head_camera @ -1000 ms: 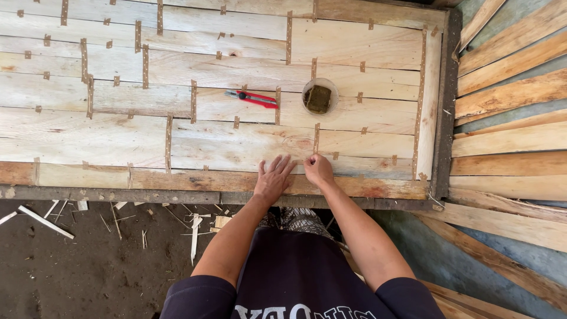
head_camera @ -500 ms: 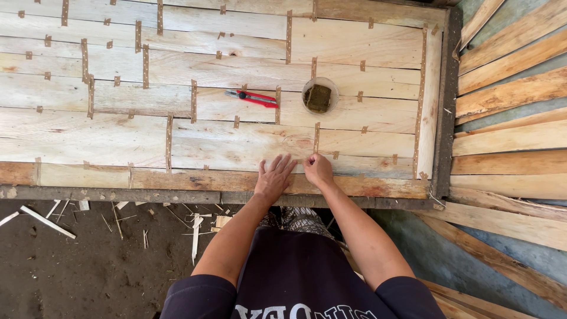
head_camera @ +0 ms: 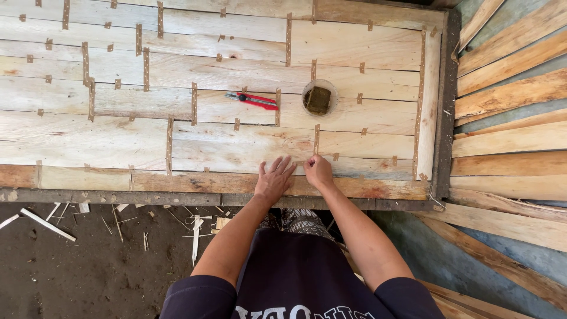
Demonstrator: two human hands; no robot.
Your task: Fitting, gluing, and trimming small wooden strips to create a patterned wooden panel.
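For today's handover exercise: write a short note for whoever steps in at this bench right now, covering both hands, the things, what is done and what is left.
Left hand: flat on the wood sheets, holding nothing.
Right hand: fingertips pressing at a tape strip on a seam; whether it pinches anything cannot be told.
Red knife and small bowl lie further up the sheets, untouched.
Done: many seams carry brown tape strips.
Left: the seam under the hands.

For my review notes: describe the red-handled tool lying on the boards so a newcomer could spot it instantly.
Start at the big panel of pale wooden boards joined by short brown tape strips. Near its middle, just left of the small round bowl, lies the red-handled utility knife, well above both hands. It is the only red object there.
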